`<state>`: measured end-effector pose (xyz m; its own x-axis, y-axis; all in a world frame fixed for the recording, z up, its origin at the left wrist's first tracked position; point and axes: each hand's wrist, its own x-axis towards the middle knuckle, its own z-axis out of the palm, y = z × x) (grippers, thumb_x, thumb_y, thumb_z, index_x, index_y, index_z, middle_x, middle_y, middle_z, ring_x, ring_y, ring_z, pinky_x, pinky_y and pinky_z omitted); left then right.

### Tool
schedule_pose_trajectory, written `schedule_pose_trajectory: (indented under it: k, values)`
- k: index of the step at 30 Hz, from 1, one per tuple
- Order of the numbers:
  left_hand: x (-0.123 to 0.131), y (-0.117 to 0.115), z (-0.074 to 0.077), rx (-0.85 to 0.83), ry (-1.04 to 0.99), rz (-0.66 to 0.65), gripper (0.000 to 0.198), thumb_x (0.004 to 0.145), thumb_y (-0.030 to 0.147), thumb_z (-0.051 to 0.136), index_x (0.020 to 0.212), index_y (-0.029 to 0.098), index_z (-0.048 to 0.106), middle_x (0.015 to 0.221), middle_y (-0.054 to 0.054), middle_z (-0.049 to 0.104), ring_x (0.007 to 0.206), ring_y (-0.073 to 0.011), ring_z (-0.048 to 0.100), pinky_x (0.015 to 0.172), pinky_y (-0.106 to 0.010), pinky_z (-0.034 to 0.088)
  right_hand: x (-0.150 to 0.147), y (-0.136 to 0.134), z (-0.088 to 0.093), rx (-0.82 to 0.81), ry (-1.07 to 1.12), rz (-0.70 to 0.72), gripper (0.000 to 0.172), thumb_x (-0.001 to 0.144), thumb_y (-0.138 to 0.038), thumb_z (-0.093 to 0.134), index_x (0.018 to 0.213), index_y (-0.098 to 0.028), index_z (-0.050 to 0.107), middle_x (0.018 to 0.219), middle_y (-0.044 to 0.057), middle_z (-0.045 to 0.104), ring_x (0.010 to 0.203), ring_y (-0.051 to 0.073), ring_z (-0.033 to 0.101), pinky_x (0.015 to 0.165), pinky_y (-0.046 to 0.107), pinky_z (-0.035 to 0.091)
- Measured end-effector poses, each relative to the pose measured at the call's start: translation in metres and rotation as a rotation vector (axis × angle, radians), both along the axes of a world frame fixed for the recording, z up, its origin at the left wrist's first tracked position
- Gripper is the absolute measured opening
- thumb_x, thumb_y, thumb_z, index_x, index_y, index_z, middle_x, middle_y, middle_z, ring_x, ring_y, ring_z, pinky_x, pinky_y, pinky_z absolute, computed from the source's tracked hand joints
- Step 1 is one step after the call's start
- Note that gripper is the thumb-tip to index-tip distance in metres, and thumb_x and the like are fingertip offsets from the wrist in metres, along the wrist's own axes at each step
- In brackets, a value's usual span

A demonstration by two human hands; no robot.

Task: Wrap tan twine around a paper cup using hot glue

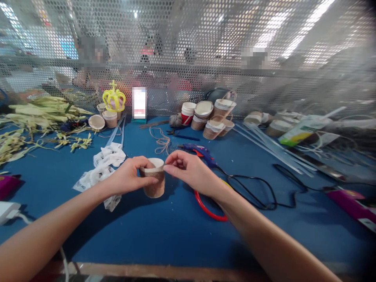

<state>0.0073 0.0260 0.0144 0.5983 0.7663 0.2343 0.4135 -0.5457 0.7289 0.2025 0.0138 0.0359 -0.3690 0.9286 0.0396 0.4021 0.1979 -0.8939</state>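
Note:
A small brown paper cup with a pale rim stands on the blue table in front of me. My left hand wraps round its left side, thumb and fingers closed on the wall. My right hand pinches at the cup's right rim with thumb and forefinger; whether a thin strip is between them I cannot make out. A red ring lies partly under my right wrist.
A blue glue gun with a black cord lies behind my right hand. White lace ribbon is at the left, dried leaves beyond it. More cups, a yellow crown, twine and clear sticks stand before a perforated screen.

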Motion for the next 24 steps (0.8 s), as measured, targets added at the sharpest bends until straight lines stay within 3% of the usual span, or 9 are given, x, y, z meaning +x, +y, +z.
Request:
schedule_pose_trajectory:
  k: [5, 12, 24]
  values:
    - [-0.002, 0.0, -0.002, -0.277, -0.145, 0.002, 0.018, 0.069, 0.029, 0.064, 0.069, 0.014, 0.054, 0.079, -0.003, 0.06, 0.072, -0.0153, 0.054, 0.067, -0.026, 0.041, -0.003, -0.01, 0.002, 0.104, -0.018, -0.071, 0.01, 0.075, -0.025, 0.057, 0.072, -0.016, 0.056, 0.064, -0.002, 0.054, 0.058, 0.01, 0.047, 0.056, 0.024, 0.039]
    - [-0.003, 0.001, -0.013, -0.479, -0.266, -0.115, 0.024, 0.068, 0.032, 0.067, 0.07, 0.012, 0.054, 0.072, -0.002, 0.057, 0.067, -0.0132, 0.052, 0.061, -0.023, 0.042, -0.004, -0.018, -0.001, 0.152, -0.119, -0.121, 0.012, 0.078, -0.025, 0.054, 0.07, -0.017, 0.056, 0.064, -0.001, 0.057, 0.059, 0.011, 0.048, 0.055, 0.023, 0.039]
    - [-0.001, 0.0, -0.018, -0.505, -0.278, -0.102, 0.023, 0.068, 0.032, 0.067, 0.07, 0.013, 0.053, 0.077, -0.003, 0.059, 0.075, -0.0151, 0.054, 0.067, -0.024, 0.042, -0.002, -0.021, -0.009, 0.125, -0.199, -0.103, 0.014, 0.081, -0.025, 0.05, 0.069, -0.017, 0.054, 0.063, -0.002, 0.054, 0.056, 0.011, 0.046, 0.053, 0.023, 0.037]
